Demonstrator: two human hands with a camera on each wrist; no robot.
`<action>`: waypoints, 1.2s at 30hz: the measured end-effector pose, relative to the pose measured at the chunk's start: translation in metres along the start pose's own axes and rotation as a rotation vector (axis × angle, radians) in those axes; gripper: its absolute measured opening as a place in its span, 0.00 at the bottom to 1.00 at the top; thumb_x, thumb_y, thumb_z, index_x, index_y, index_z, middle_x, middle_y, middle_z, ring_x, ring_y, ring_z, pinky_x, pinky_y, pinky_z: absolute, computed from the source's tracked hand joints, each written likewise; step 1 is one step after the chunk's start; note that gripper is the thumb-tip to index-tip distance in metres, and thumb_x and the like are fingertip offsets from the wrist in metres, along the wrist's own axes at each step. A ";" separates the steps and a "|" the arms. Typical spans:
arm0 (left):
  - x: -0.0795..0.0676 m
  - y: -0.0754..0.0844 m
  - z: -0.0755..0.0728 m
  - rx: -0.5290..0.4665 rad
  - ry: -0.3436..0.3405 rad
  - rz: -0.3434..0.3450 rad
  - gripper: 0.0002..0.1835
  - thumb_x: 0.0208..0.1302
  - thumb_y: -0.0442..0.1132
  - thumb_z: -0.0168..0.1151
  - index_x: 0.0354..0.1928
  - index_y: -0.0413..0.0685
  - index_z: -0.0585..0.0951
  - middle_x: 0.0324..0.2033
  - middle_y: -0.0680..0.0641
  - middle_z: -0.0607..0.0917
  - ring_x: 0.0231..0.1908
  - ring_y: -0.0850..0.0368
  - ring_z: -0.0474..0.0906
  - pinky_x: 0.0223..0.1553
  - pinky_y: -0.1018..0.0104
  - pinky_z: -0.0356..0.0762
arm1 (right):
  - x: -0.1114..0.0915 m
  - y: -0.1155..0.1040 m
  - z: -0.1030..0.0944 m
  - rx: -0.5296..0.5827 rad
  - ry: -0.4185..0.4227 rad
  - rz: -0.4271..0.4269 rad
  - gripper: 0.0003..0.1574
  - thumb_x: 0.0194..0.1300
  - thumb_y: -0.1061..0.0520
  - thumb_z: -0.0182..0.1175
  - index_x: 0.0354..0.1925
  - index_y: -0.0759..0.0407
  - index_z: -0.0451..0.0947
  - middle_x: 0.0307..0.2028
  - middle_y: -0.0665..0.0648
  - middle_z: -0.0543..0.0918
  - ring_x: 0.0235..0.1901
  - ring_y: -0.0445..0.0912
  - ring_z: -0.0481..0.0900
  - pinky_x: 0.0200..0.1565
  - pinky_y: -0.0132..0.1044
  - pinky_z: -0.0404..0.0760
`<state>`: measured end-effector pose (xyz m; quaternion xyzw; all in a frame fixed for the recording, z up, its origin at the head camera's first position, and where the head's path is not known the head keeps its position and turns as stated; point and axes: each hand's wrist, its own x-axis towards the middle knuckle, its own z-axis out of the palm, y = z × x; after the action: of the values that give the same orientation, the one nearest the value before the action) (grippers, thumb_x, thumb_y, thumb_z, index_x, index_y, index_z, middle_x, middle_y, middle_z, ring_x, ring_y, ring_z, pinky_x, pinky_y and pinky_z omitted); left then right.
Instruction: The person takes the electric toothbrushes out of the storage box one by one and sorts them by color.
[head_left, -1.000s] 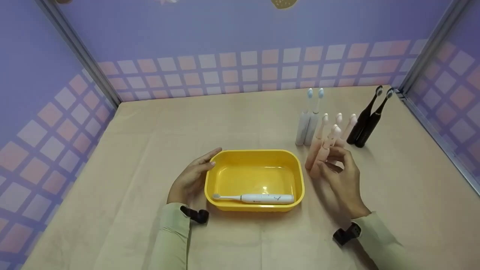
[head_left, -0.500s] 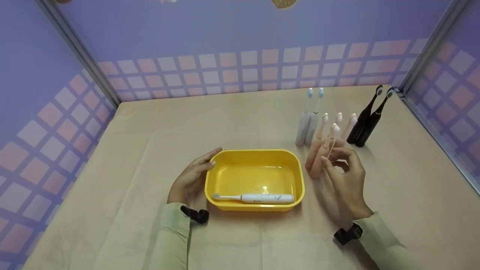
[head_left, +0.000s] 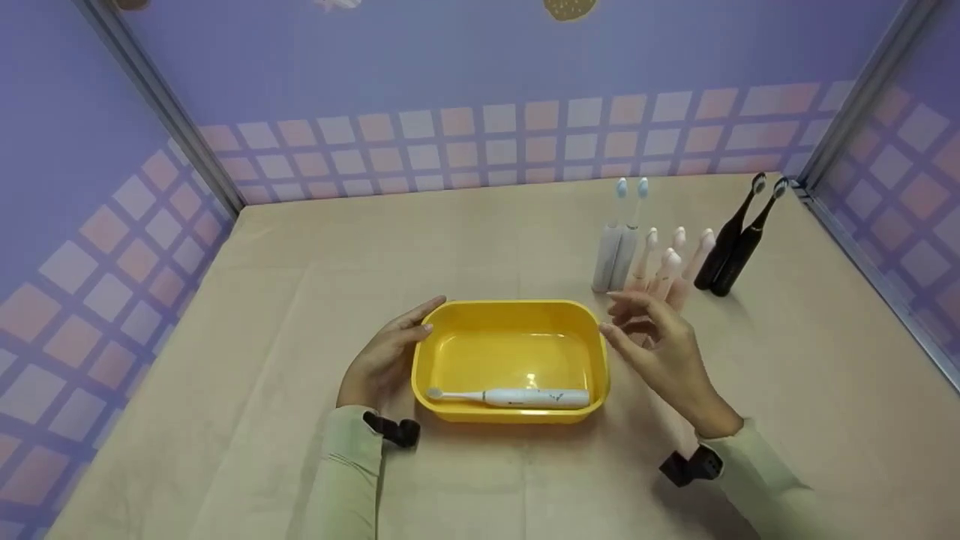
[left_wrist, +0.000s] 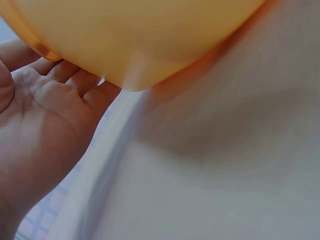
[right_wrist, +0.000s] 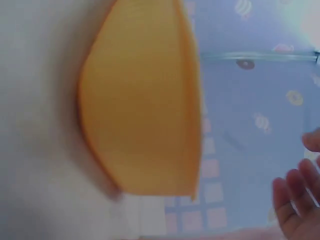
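Observation:
A yellow plastic bin (head_left: 510, 306) stands on the cloth-covered table. My left hand (head_left: 382, 352) holds its left end, the thumb over the rim and the fingers along the outer wall. In the left wrist view those fingers (left_wrist: 70, 75) lie against the bin's side. Inside the bin, along its near wall, lies a white electric toothbrush (head_left: 536, 397). My right hand (head_left: 664, 352) is beside the bin's right rim, fingers loosely bent and holding nothing. Several pink electric toothbrushes (head_left: 667, 270) stand upright just beyond it, their lower parts partly hidden by the hand.
Two pale grey electric toothbrushes (head_left: 616, 255) stand upright behind the pink group. Farther right are two black ones (head_left: 739, 259), side by side. Patterned panels (head_left: 450, 67) rise behind the table and at both sides.
My right hand has let go of the front pink toothbrush and moved left to the bin's right rim. The left hand and bin have stayed in place.

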<state>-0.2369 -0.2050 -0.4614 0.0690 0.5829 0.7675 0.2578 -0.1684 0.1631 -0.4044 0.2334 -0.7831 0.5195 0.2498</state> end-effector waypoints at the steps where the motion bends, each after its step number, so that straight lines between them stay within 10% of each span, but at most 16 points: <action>1: 0.000 0.000 0.000 0.004 -0.002 0.000 0.30 0.72 0.35 0.48 0.74 0.57 0.59 0.70 0.46 0.65 0.66 0.51 0.67 0.64 0.59 0.70 | 0.002 -0.003 0.001 -0.014 -0.042 0.001 0.23 0.55 0.70 0.67 0.51 0.67 0.77 0.39 0.59 0.82 0.38 0.40 0.79 0.41 0.25 0.82; 15: 0.000 0.000 0.001 0.007 -0.002 -0.002 0.30 0.73 0.38 0.49 0.74 0.57 0.57 0.69 0.46 0.65 0.65 0.51 0.69 0.63 0.59 0.71 | 0.032 -0.031 0.013 -0.139 -0.557 -0.018 0.25 0.60 0.57 0.67 0.55 0.59 0.76 0.48 0.58 0.83 0.47 0.50 0.81 0.48 0.44 0.83; 36: 0.001 0.002 0.000 0.046 -0.025 0.014 0.30 0.74 0.37 0.46 0.75 0.52 0.54 0.69 0.44 0.65 0.62 0.53 0.72 0.62 0.61 0.72 | 0.066 -0.030 0.051 -0.254 -1.157 0.144 0.26 0.61 0.60 0.65 0.58 0.61 0.75 0.46 0.61 0.84 0.45 0.50 0.82 0.50 0.43 0.81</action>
<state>-0.2385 -0.2052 -0.4597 0.0887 0.5968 0.7546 0.2579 -0.2077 0.0978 -0.3590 0.3930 -0.8619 0.2261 -0.2272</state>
